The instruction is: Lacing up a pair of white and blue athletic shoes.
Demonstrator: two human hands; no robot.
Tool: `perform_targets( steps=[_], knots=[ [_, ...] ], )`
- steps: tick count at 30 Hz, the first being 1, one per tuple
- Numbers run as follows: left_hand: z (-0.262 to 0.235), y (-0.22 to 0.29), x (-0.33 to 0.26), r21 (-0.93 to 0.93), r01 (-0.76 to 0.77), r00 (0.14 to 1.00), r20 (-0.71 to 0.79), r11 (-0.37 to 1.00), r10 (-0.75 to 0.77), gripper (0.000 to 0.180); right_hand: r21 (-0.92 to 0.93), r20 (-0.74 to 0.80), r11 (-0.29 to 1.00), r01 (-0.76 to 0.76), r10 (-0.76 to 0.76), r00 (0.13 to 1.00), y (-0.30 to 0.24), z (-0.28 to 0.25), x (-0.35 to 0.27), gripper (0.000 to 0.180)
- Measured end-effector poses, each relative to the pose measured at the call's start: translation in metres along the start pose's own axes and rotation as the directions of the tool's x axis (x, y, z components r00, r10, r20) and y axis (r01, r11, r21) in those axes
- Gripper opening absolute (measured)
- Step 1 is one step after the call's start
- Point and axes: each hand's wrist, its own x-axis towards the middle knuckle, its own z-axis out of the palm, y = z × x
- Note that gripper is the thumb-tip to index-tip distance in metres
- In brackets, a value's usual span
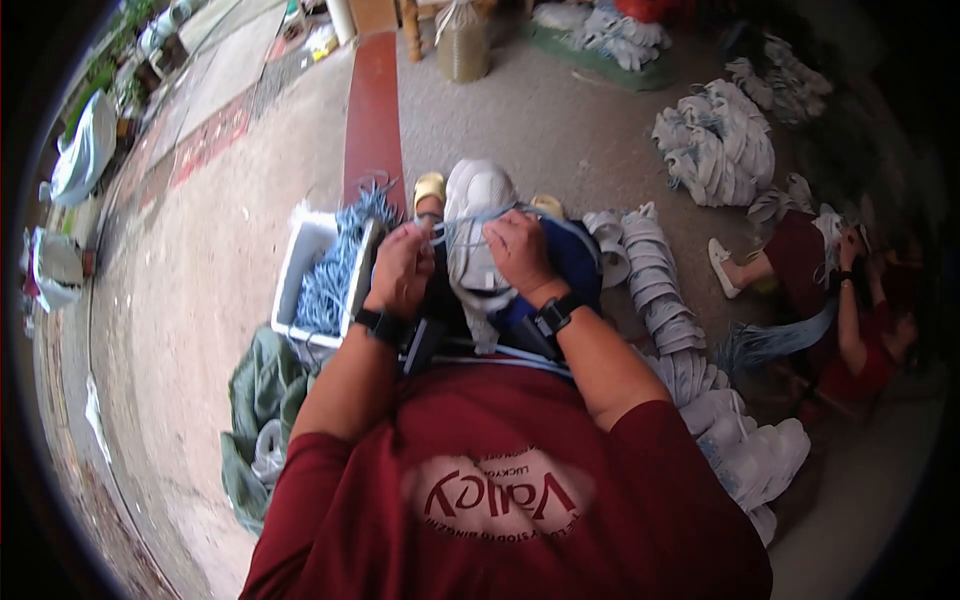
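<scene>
A white shoe upper [480, 262] rests in my lap, its padded white end pointing away from me. My left hand [403, 262] is at its left side, fingers pinched on a pale blue shoelace [458, 229]. That lace runs across the shoe to my right hand [517, 248], whose fingers are also closed on it at the shoe's right side. The exact grip of the fingertips is too small to make out. More pale blue laces [515, 358] lie across my lap near my shirt. Dark blue cloth [572, 258] shows beyond my right wrist.
To my left stands a white foam box [283, 290] of blue laces [332, 285], with a green sack [262, 385] nearer me. Stacked white shoe uppers [660, 285] line my right side. Another heap of uppers [718, 145] lies farther off. A co-worker [850, 330] sits at far right.
</scene>
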Motion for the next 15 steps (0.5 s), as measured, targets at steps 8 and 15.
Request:
perform_targets(
  steps=[8,15],
  knots=[
    [0.007,-0.012,0.015,0.164,0.019,0.999,-0.031,0.986,-0.014,0.007,-0.081,0.098,0.997,0.011,-0.003,0.995,-0.002,0.016,0.002,0.012],
    [-0.002,-0.025,0.054,0.322,-0.157,0.987,0.018,0.934,0.16,0.008,-0.155,0.203,0.987,-0.052,0.084,0.976,-0.011,0.011,0.008,0.022]
  ],
)
